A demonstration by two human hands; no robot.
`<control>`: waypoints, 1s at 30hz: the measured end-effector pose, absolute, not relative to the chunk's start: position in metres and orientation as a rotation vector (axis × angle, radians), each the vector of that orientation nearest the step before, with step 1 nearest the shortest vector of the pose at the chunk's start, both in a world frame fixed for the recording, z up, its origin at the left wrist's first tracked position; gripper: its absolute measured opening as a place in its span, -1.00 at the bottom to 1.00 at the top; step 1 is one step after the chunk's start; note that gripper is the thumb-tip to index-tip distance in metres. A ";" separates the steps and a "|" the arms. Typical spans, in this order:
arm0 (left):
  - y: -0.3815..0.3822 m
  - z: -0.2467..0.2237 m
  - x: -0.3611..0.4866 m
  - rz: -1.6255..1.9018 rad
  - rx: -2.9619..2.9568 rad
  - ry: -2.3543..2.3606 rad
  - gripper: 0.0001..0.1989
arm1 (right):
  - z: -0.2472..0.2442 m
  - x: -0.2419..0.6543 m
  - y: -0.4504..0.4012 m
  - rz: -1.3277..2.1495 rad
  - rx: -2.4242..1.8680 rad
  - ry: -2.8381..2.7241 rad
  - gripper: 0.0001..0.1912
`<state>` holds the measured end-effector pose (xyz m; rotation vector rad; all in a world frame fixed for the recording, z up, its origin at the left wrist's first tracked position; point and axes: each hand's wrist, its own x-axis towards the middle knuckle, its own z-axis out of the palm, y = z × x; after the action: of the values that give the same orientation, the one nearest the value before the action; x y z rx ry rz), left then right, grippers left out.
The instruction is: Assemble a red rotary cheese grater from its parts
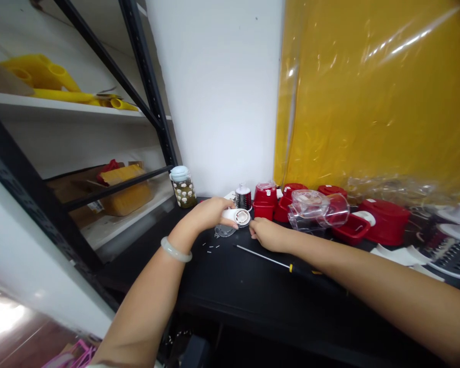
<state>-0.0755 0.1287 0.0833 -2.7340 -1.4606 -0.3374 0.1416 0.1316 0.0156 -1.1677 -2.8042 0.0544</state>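
My left hand (215, 213) is closed around a white plastic part (233, 219) with a round end that faces me. Just right of that round end is my right hand (266, 234), its fingers curled together; what they hold, if anything, is hidden. Under the white part, a clear plastic piece (225, 231) lies on the black table (230, 286). Several small screws (210, 249) are scattered to its left. A long screwdriver (266, 258) with a yellow and black handle rests in front of my right hand, partly behind my forearm.
Along the wall stand a lidded jar (183, 188), a grater drum (243, 197), several red plastic housings (266, 200) and clear plastic cups (318, 208). White pieces (400, 254) and a flat grater (454, 255) lie at the right. A black-framed shelf (147, 71) borders the left.
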 end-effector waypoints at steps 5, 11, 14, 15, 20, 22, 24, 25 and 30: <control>0.127 0.085 -0.072 -0.318 -2.777 -1.482 -0.51 | 0.016 0.143 0.122 -0.046 -1.205 -2.827 -0.81; 0.126 0.085 -0.070 -0.294 -2.792 -1.476 -0.47 | 0.016 0.145 0.116 -0.113 -1.208 -2.877 -0.75; 0.125 0.086 -0.069 -0.287 -2.784 -1.492 -0.47 | 0.019 0.149 0.112 -0.094 -1.166 -2.885 -0.76; 0.124 0.086 -0.069 -0.290 -2.791 -1.487 -0.48 | 0.020 0.151 0.110 -0.077 -1.143 -2.888 -0.77; 0.122 0.087 -0.068 -0.297 -2.879 -1.467 -0.54 | 0.023 0.165 0.106 0.021 -1.013 -2.899 -0.81; 0.121 0.087 -0.067 -0.305 -2.912 -1.469 -0.56 | 0.027 0.171 0.103 0.046 -0.981 -2.886 -0.86; 0.119 0.087 -0.065 -0.324 -2.944 -1.447 -0.58 | 0.036 0.176 0.098 0.103 -0.935 -2.838 -0.90; 0.119 0.087 -0.065 -0.326 -2.959 -1.433 -0.58 | 0.041 0.179 0.095 0.141 -0.905 -2.802 -0.93; 0.117 0.086 -0.060 -0.311 -3.022 -1.369 -0.62 | 0.069 0.182 0.087 0.205 -0.766 -2.639 -0.93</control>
<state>-0.0602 0.1167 0.0857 -3.0221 -1.3694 -0.3108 0.1820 0.0866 0.0688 -0.7655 -2.6391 0.2053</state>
